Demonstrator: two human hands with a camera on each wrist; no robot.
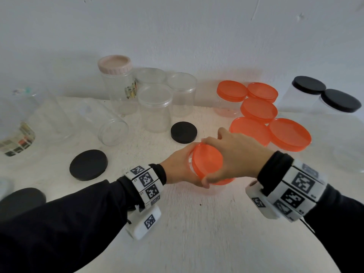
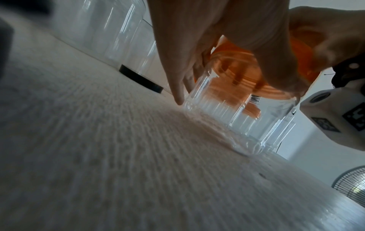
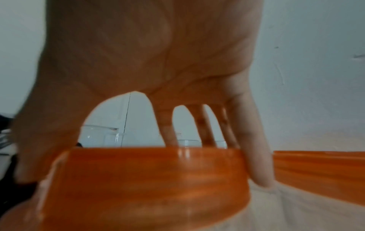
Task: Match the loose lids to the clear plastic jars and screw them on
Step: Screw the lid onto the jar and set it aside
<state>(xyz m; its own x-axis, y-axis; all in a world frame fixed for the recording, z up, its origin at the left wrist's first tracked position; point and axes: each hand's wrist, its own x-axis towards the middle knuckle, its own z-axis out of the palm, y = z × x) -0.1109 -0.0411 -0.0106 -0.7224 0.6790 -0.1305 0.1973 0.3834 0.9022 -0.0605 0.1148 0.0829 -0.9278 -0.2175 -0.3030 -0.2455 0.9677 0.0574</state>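
A clear ribbed jar stands on the white table, and my left hand grips its side near the top. An orange lid sits tilted on the jar's mouth, and my right hand grips it from above, fingers and thumb curled round its rim. In the left wrist view the left fingers reach down the jar wall to the table. Three loose black lids lie to the left. Open clear jars stand behind.
Several orange-lidded jars cluster at the back right, close to my right hand. Two black-lidded jars stand far right. A pink-lidded jar and a toppled clear jar sit at the left. A wall bounds the back.
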